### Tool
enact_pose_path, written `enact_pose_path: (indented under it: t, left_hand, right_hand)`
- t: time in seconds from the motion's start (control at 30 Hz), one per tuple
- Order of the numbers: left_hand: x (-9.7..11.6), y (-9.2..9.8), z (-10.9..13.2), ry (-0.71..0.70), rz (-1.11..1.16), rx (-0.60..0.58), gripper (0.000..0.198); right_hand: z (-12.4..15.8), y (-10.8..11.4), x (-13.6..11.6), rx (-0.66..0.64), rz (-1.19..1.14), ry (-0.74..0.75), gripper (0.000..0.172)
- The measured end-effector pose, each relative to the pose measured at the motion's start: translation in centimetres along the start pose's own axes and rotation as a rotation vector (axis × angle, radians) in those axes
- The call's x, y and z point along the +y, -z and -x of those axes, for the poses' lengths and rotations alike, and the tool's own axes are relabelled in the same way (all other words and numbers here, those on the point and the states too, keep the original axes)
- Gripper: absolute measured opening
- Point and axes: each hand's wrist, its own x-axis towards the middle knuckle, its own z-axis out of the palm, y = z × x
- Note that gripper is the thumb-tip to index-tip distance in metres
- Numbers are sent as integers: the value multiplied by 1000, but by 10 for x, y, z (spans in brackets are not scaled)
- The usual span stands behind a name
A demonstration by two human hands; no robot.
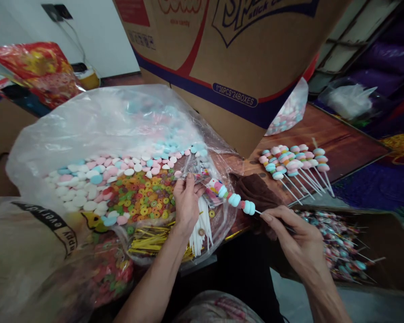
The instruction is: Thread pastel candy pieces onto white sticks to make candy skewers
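Observation:
My right hand (294,235) pinches the white stick of a candy skewer (234,200) that carries several pastel blue, white and pink candies. My left hand (186,202) rests closed on the edge of a clear plastic bag (97,130), its fingers pinched around something small that I cannot make out, beside the skewer's tip. The bag holds pastel disc candies (121,168) and small coloured ring candies (143,195). A bundle of bare white sticks (202,229) lies just under my left hand, next to gold twist ties (151,242).
Several finished skewers (296,168) lie on the wooden table (343,143). A brown cloth (259,193) sits beside them. A large cardboard box (229,58) stands behind. A box of wrapped skewers (333,242) is at lower right; more bags lie at left.

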Motion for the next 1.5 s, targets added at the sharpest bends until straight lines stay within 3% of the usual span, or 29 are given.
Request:
enact_pose_path:
  t: [0.23, 0.5, 0.7, 1.07, 1.5]
  left_hand:
    - [4, 5, -7, 40, -55, -43, 38]
    - [3, 2, -1, 5, -157, 38, 42]
    - [1, 1, 0, -44, -97, 91, 39]
    - [1, 0, 2, 18, -100, -49, 37]
    - [-4, -6, 9, 8, -60, -15, 39]
  right_hand:
    - [-3, -2, 6, 69, 54, 98, 8]
    - [-6, -3, 0, 115, 229, 254, 8]
    - [0, -10, -8, 127, 210, 210, 8]
    - [3, -14, 5, 155, 108, 80, 6]
    - [6, -30, -3, 106, 113, 0, 17]
